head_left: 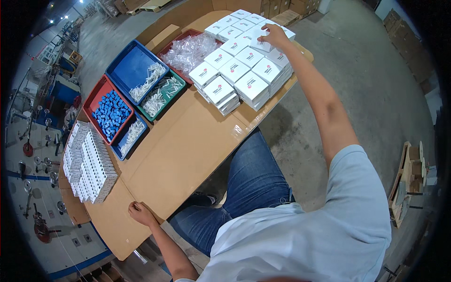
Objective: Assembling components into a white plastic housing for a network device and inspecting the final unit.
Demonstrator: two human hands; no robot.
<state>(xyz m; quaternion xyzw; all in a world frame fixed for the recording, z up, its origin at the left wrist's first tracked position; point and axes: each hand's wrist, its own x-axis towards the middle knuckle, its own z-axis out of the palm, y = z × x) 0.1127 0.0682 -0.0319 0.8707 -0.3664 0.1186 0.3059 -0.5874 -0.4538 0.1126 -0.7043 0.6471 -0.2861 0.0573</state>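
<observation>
At the far right of the table, several stacks of small square white cardboard boxes (233,69) stand close together, each with a red mark and dark print on its lid. My right hand (277,37) reaches out over the stacks, its fingers and thumb closed on the edges of a white box (259,44) on top. Part of that box is hidden under the hand. My left hand (142,214) rests at the near left edge of the brown cardboard tabletop (162,164). Its fingers are loosely curled, and nothing shows in them.
Left of the stacks, a red tray (163,49) holds clear plastic bags. Blue (127,57) and green (181,89) trays hold small white parts; another red tray (89,104) holds blue pieces. A small blue tray (118,151) and rows of white boxes (92,164) stand farther left.
</observation>
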